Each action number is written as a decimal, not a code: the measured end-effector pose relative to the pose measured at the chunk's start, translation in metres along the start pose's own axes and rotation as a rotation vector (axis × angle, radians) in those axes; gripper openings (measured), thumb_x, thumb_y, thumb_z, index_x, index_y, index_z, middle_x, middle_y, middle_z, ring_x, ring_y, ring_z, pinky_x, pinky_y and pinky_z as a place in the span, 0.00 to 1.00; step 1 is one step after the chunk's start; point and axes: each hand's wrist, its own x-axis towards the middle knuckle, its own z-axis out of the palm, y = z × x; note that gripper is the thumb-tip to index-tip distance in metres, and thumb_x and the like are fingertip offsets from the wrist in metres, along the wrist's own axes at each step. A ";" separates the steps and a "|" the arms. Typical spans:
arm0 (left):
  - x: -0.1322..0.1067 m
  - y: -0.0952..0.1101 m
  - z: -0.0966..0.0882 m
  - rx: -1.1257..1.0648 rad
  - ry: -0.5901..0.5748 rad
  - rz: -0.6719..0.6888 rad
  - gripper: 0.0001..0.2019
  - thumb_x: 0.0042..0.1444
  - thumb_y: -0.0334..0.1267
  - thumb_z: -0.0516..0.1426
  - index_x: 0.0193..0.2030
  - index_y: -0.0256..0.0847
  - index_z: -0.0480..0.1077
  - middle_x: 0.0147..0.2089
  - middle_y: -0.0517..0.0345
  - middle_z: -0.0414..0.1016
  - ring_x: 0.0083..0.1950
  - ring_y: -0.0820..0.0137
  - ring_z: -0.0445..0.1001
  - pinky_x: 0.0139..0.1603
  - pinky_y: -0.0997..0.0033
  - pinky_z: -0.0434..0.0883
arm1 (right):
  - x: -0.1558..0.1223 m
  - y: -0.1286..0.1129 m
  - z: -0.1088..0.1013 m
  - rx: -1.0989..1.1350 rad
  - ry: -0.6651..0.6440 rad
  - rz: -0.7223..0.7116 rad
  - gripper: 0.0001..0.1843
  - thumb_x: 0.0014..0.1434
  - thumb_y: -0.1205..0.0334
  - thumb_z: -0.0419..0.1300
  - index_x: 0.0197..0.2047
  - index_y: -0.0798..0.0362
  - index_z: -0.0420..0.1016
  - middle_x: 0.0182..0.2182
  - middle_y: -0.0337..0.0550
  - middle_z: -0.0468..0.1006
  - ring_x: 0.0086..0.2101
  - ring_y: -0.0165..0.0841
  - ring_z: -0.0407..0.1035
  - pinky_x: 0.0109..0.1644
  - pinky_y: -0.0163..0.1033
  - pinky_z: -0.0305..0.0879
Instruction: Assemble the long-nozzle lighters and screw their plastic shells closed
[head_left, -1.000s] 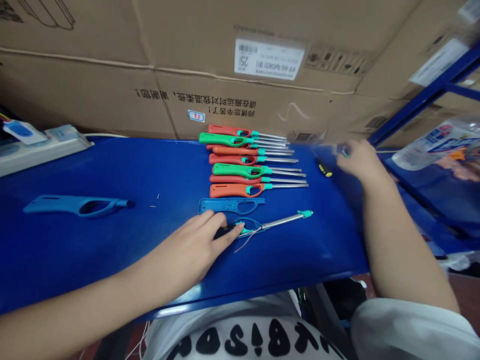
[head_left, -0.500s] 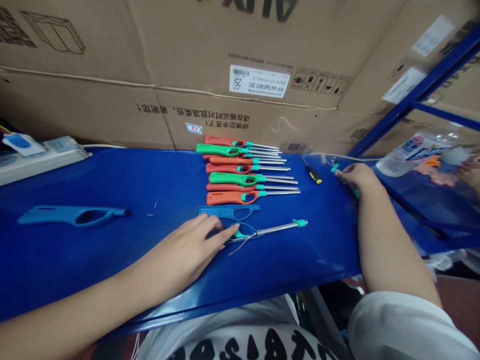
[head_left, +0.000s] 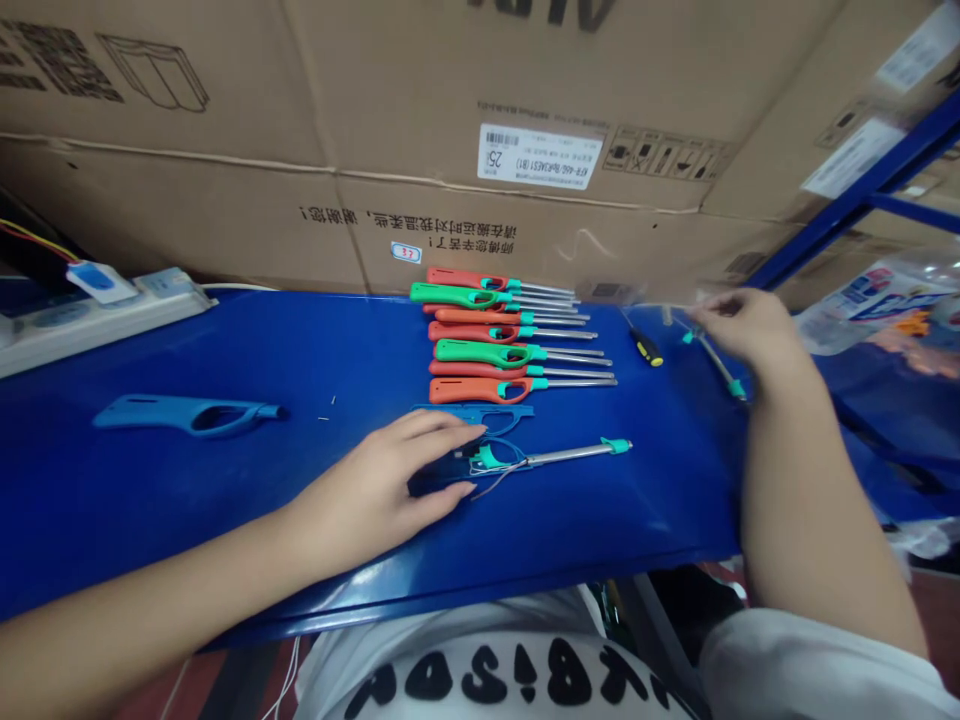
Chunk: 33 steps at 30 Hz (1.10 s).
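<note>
My left hand (head_left: 382,480) rests over the opened blue lighter shell (head_left: 517,411), thumb and fingers apart. Beside its fingertips are a teal trigger (head_left: 487,457), thin wires and a metal lighter tube (head_left: 566,454) with a teal sleeve near its tip. My right hand (head_left: 742,318) is at the back right, slightly blurred, thumb and fingertips pinched together; what lies between them is too small to name. Just below those fingers lies another metal tube (head_left: 718,360) with teal end pieces. Assembled red, orange and green lighters (head_left: 480,351) lie stacked in a row behind my left hand.
A blue lighter casing (head_left: 176,413) lies on the left of the blue table (head_left: 225,510), near two tiny pins. A screwdriver (head_left: 646,347) is near the back. Cardboard boxes (head_left: 420,90) wall the far side. A power strip (head_left: 112,315), plastic bottle (head_left: 862,300) and blue frame (head_left: 810,225) flank the sides.
My left fingers have spread apart and off the teal trigger. My right hand has shifted back a little, and the tube near it now shows below the fingers. The view has turned slightly left.
</note>
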 end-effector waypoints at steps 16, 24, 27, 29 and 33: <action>0.011 0.011 -0.004 -0.681 0.009 -0.345 0.20 0.60 0.37 0.62 0.59 0.38 0.73 0.41 0.55 0.82 0.42 0.67 0.80 0.50 0.60 0.78 | -0.146 -0.138 0.046 1.069 -0.810 -0.488 0.19 0.54 0.54 0.71 0.46 0.51 0.74 0.33 0.38 0.75 0.28 0.28 0.69 0.27 0.33 0.67; 0.015 0.003 -0.012 -0.670 0.042 -0.400 0.11 0.59 0.40 0.61 0.46 0.38 0.77 0.43 0.53 0.80 0.44 0.65 0.78 0.50 0.59 0.75 | -0.149 -0.123 0.044 0.439 -0.565 -1.268 0.05 0.67 0.64 0.58 0.43 0.51 0.76 0.44 0.46 0.74 0.43 0.35 0.69 0.46 0.42 0.67; 0.017 0.001 -0.010 -0.738 -0.014 -0.458 0.12 0.60 0.41 0.60 0.47 0.39 0.77 0.42 0.54 0.81 0.45 0.64 0.78 0.50 0.57 0.75 | -0.153 -0.124 0.044 0.375 -0.619 -1.264 0.08 0.69 0.67 0.54 0.44 0.52 0.75 0.45 0.46 0.74 0.41 0.34 0.70 0.45 0.42 0.68; 0.017 0.000 -0.009 -0.751 -0.045 -0.468 0.11 0.60 0.41 0.59 0.46 0.39 0.77 0.42 0.55 0.81 0.44 0.64 0.78 0.50 0.58 0.75 | -0.153 -0.124 0.045 0.468 -0.670 -1.172 0.07 0.70 0.66 0.54 0.44 0.52 0.74 0.45 0.45 0.75 0.41 0.33 0.70 0.46 0.40 0.68; 0.015 -0.002 -0.007 -0.776 -0.112 -0.440 0.09 0.63 0.40 0.57 0.42 0.39 0.77 0.37 0.56 0.80 0.39 0.67 0.78 0.46 0.62 0.76 | -0.147 -0.125 0.050 0.689 -0.749 -0.928 0.05 0.69 0.63 0.57 0.40 0.52 0.72 0.33 0.38 0.75 0.31 0.28 0.69 0.38 0.35 0.66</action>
